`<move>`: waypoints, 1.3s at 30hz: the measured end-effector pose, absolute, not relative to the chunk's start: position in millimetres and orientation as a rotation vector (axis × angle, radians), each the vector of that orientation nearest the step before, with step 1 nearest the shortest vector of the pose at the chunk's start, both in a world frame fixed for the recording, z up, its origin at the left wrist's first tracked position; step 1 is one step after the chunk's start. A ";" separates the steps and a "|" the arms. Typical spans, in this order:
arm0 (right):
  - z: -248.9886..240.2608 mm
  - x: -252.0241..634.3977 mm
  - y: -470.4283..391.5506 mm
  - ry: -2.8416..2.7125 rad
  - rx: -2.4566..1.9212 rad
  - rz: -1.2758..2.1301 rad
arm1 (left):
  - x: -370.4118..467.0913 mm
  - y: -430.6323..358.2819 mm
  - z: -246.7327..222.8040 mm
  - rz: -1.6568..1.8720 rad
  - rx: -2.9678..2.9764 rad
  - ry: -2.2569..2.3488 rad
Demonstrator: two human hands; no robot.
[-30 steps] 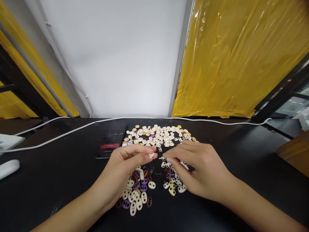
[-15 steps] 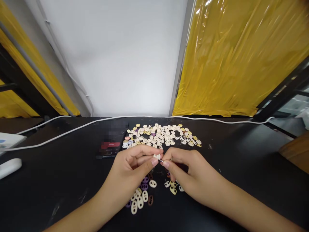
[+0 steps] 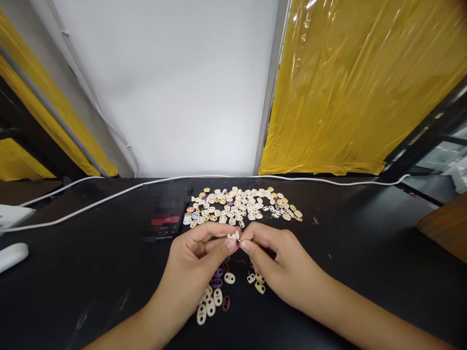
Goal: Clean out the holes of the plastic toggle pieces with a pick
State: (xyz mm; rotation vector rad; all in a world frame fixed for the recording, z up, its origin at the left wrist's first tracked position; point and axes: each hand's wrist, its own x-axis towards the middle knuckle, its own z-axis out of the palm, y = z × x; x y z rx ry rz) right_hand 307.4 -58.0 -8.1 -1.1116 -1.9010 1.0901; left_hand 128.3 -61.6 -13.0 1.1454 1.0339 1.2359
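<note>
My left hand [image 3: 199,262] pinches a small cream plastic piece [image 3: 231,236] between thumb and fingers. Against it, my right hand [image 3: 272,253] grips a thin dark metal piece [image 3: 238,239] between thumb and forefinger, its tip touching the cream piece or close to it. Fingertips hide much of both. Below my left hand lie several oval two-holed pieces [image 3: 210,306], cream, purple [image 3: 217,283] and brown [image 3: 226,303]. Under my right hand are a few smaller pieces, yellowish [image 3: 260,288] and white [image 3: 250,277], partly covered by the hand.
A broad spread of mostly cream two-holed pieces [image 3: 241,204] lies beyond my hands on the black table [image 3: 346,282]. Left of it is a phone [image 3: 165,223]. A white cable [image 3: 91,201] runs along the back. A white rounded object [image 3: 12,257] is at far left, a brown box [image 3: 447,226] at right.
Both hands appear slightly further left as the whole view has shifted a little. The cream piece sits at a slightly different angle between my fingers, and the grips stay the same.
</note>
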 end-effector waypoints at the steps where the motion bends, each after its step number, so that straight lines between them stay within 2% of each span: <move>1: -7.6 307.3 -57.8 -1.896 -1.115 1.104 | 128.7 -61.8 -13.4 1.237 1.136 1.032; 12: -3.8 313.8 -53.1 -1.963 -1.310 0.893 | 128.1 -56.0 -13.8 1.228 1.076 1.031; 19: -7.0 310.1 -53.2 -1.840 -1.188 0.886 | 133.4 -64.3 -11.3 1.124 1.152 0.932; 25: -7.3 308.9 -56.7 -1.793 -1.131 0.854 | 134.2 -63.2 -11.8 1.209 1.169 0.947; 39: -5.1 307.0 -54.0 -1.680 -1.056 1.102 | 129.1 -61.9 -4.6 1.174 1.246 1.043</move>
